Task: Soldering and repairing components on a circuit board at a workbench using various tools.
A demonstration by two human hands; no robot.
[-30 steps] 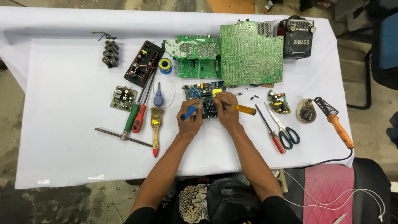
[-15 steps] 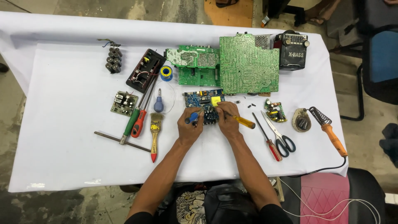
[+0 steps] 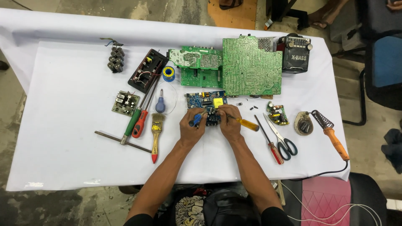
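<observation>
A small blue circuit board (image 3: 204, 99) lies at the middle of the white table (image 3: 63, 175). My left hand (image 3: 191, 127) grips a blue-handled tool (image 3: 196, 120) whose tip rests on the board. Beside it, my right hand (image 3: 230, 120) is closed on a yellow-handled screwdriver (image 3: 248, 124), with the handle pointing right. Both hands cover the board's near edge.
Large green circuit boards (image 3: 251, 67) and a black radio (image 3: 296, 52) lie behind. Screwdrivers (image 3: 140, 119), a brush (image 3: 155, 136), a small board (image 3: 125, 103) and a battery pack (image 3: 116, 59) sit left. Scissors (image 3: 281, 136), a red screwdriver (image 3: 270, 140) and a soldering iron (image 3: 333, 136) sit right.
The camera view has shifted slightly, so the table sits a little lower in the frame. Both hands stay on the blue board with their tools, with only small shifts.
</observation>
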